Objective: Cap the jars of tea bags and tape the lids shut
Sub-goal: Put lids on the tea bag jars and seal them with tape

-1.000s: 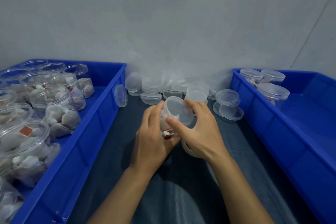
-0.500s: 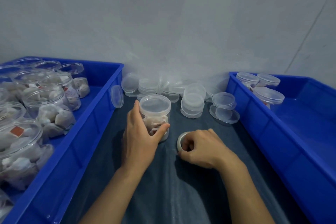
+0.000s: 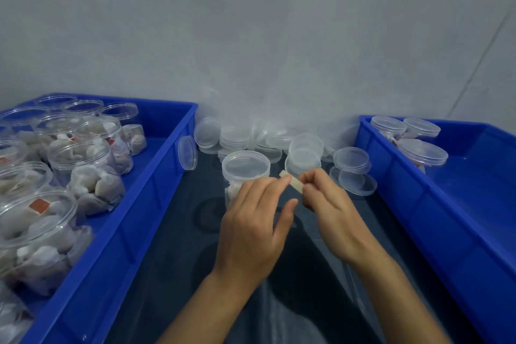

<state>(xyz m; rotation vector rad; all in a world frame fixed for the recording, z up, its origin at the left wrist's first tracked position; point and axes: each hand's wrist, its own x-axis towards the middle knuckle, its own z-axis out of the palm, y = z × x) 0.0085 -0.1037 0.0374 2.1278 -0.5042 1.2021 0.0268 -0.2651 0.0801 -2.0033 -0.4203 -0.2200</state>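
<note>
A clear jar of tea bags [image 3: 233, 190] stands on the dark mat with its clear lid [image 3: 245, 166] on, just beyond my left hand [image 3: 251, 226]. My right hand [image 3: 332, 204] is raised to the jar's right, its fingers curled round the tape roll, which is almost wholly hidden inside it. A short whitish strip of tape [image 3: 291, 180] runs from that hand up and left beside the lid. My left hand's fingertips touch the strip's free end; its thumb stays spread below, apart from the tape.
A blue bin [image 3: 156, 184] on the left holds several open jars of tea bags [image 3: 83, 173]. A blue bin [image 3: 418, 204] on the right holds three capped jars [image 3: 421, 153]. Loose clear lids [image 3: 304, 153] are piled along the wall behind the jar.
My right hand lifted the tape roll off the mat. My left hand let go of the capped jar's side and went to the strip's end.
</note>
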